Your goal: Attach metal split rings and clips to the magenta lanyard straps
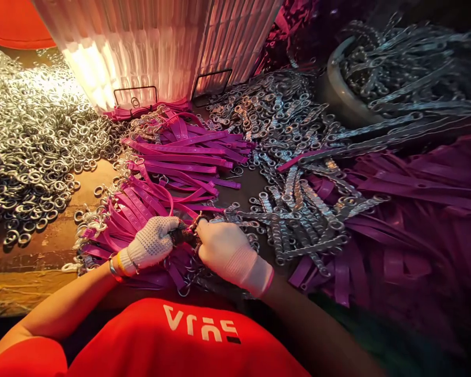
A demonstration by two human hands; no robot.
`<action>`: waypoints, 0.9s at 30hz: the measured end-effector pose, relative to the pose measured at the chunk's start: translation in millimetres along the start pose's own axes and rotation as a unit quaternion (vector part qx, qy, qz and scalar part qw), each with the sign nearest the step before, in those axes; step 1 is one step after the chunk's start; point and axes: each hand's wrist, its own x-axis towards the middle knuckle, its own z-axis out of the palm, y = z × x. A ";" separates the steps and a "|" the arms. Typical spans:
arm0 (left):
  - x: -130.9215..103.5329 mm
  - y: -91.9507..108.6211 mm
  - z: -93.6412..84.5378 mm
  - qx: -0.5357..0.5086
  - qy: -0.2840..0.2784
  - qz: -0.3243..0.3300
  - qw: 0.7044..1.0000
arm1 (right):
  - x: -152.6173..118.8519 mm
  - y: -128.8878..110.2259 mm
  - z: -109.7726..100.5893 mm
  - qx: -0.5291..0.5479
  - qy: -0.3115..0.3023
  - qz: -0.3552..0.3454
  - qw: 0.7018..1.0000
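Note:
My left hand (151,245), in a dotted white glove with dark fingertips, is closed at the lower middle, over magenta straps (172,154). Close to its right, my right hand (223,248), in a plain white glove, is closed too. Between the fingers of both hands is something small and dark, too hidden to name. Many of the magenta straps carry pale rings at their left ends. Grey metal twisted links (298,220) lie to the right of my right hand.
A heap of metal rings (27,152) covers the left. Behind the straps stands a translucent ribbed panel (157,47). A rimmed container (339,78) of metal links is at the back right, with magenta strips (416,225) at the right.

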 end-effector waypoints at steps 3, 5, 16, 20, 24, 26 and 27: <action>0.5 -1.6 -0.4 0.024 -0.023 0.006 0.999 | -1.8 -6.2 9.0 -0.012 0.018 -0.053 0.998; 1.3 -1.1 -2.7 0.027 -0.048 -0.003 0.998 | -6.2 -12.3 12.2 -0.012 0.021 -0.066 0.998; -2.3 39.2 -15.0 -0.315 0.032 -0.126 0.940 | -11.0 102.9 8.7 -0.039 0.163 0.152 0.974; 4.8 49.4 -7.8 -0.439 -0.063 -0.199 0.874 | 12.2 132.8 24.4 -0.119 0.038 0.052 0.991; 7.0 52.3 1.1 -0.469 -0.125 -0.200 0.851 | 14.8 141.2 35.2 -0.094 0.039 0.039 0.994; 6.2 52.2 4.3 -0.474 -0.147 -0.191 0.847 | 7.8 147.4 36.5 -0.049 0.114 0.073 0.990; 5.8 52.0 5.7 -0.474 -0.156 -0.186 0.847 | 3.2 148.0 36.1 -0.004 0.172 0.082 0.982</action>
